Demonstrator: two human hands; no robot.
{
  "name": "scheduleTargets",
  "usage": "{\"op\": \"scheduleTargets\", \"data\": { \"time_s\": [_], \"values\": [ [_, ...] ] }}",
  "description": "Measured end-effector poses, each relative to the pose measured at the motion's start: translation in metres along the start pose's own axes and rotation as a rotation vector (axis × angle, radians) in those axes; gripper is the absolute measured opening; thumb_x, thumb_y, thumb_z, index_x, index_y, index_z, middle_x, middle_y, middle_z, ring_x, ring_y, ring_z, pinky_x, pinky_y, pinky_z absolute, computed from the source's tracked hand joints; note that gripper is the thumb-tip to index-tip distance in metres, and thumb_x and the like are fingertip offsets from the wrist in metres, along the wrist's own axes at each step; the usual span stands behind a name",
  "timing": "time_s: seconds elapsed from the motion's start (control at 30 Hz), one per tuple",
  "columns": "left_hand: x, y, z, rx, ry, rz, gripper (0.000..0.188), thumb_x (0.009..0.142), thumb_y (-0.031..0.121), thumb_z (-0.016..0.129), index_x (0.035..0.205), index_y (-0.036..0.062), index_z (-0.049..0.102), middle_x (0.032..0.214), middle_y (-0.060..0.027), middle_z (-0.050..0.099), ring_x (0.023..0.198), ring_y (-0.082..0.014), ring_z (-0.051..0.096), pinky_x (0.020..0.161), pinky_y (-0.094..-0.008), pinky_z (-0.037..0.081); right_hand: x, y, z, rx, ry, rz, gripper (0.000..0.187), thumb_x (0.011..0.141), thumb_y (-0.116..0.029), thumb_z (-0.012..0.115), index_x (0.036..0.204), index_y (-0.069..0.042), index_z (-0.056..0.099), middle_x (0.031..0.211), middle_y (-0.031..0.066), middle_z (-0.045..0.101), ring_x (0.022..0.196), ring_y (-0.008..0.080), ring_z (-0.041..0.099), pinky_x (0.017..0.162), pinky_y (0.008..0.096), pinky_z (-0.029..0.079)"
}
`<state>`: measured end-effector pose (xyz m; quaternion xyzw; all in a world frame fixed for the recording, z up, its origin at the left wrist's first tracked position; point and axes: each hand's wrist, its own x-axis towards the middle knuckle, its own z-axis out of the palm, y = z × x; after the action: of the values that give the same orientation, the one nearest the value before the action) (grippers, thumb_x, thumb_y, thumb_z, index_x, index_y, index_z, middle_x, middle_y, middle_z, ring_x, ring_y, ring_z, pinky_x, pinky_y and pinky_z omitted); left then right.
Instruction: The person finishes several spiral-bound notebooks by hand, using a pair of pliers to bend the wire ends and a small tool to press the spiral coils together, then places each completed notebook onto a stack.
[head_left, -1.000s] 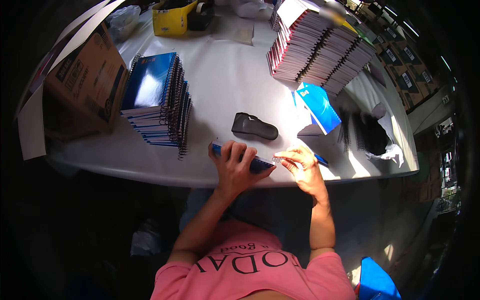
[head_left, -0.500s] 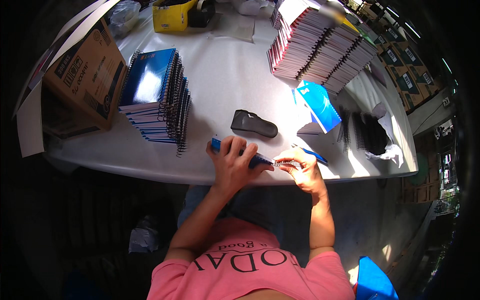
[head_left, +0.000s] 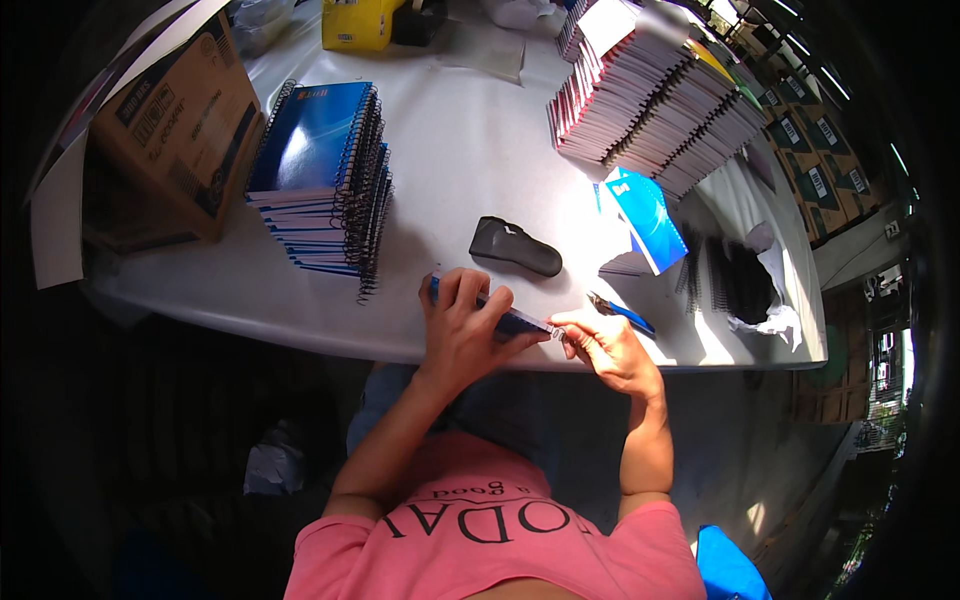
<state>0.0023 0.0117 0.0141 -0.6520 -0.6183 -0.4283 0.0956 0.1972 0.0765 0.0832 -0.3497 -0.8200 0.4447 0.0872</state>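
Observation:
My left hand (head_left: 462,325) is wrapped over a blue-covered notebook (head_left: 520,321), holding it on edge near the front of the table. At the notebook's right end, the fingers of my right hand (head_left: 612,352) are pinched on a spiral binding coil (head_left: 558,334). Only a short bit of the coil shows; the fingers cover the rest. Just right of this hand lie blue-handled pliers (head_left: 628,315). Beyond my hands sits a dark grey, rounded object (head_left: 515,247) whose kind I cannot make out.
At left stand a stack of blue spiral notebooks (head_left: 318,150) and an open cardboard box (head_left: 175,130). Back right rises a tall stack of bound books (head_left: 650,110). Loose blue covers (head_left: 648,220) and black coils (head_left: 735,275) lie at right. A yellow box (head_left: 355,25) is at the back.
My right hand's fingers have closed in at the notebook's end, and less of the coil shows than before. My left hand keeps its hold. The whole view has shifted slightly.

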Motion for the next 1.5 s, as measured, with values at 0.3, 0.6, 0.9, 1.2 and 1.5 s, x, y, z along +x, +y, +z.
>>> {"op": "scheduleTargets", "data": {
  "time_s": [0.3,0.6,0.9,1.2,1.5],
  "values": [
    [0.004,-0.005,-0.008,-0.039,-0.025,0.041,0.05,0.058,0.051,0.079,0.077,0.0112,0.055,0.097,-0.0067,0.046,0.097,-0.0266,0.045,0.084,-0.043,0.032,0.107,0.047,-0.004,-0.538,0.206,-0.176,0.035,0.079,-0.014,0.056,0.113,-0.005,0.054,0.108,0.0192,0.061,0.101,0.0306,0.059,0.091,0.0374,0.044],
    [-0.002,-0.009,-0.005,-0.1,-0.008,0.022,0.047,0.059,0.045,0.08,0.076,0.0105,0.054,0.098,-0.0089,0.044,0.1,-0.0293,0.041,0.088,-0.0456,0.032,0.053,0.048,0.001,0.856,-0.113,-0.529,0.025,0.08,-0.01,0.056,0.099,0.002,0.067,0.104,0.0227,0.066,0.098,0.0327,0.064,0.098,0.0419,0.042],
    [0.001,-0.012,-0.006,-0.152,-0.021,0.022,0.049,0.057,0.044,0.083,0.075,0.0087,0.055,0.107,-0.0125,0.042,0.103,-0.0314,0.039,0.085,-0.0457,0.035,0.054,0.048,0.003,0.39,0.045,-0.23,0.021,0.075,0.006,0.061,0.093,0.001,0.071,0.097,0.0166,0.068,0.093,0.0236,0.065,0.085,0.0343,0.05],
    [0.006,-0.028,-0.002,-0.33,0.045,-0.034,0.057,0.045,0.04,0.09,0.078,0.0079,0.056,0.12,-0.0158,0.037,0.097,-0.0309,0.039,0.079,-0.0424,0.041,0.053,0.056,0.005,0.547,0.158,-0.514,0.014,0.072,0.0,0.07,0.087,0.002,0.071,0.09,0.0157,0.07,0.089,0.0272,0.066,0.084,0.0376,0.051],
    [0.003,-0.04,0.015,-0.596,0.033,-0.298,0.069,0.04,0.043,0.092,0.082,0.009,0.05,0.117,-0.014,0.032,0.093,-0.0249,0.038,0.078,-0.037,0.041,0.061,0.029,0.011,0.617,0.006,-0.656,0.017,0.073,0.006,0.063,0.088,0.003,0.07,0.091,0.0133,0.07,0.087,0.0211,0.067,0.08,0.0309,0.053]
  ]
}}
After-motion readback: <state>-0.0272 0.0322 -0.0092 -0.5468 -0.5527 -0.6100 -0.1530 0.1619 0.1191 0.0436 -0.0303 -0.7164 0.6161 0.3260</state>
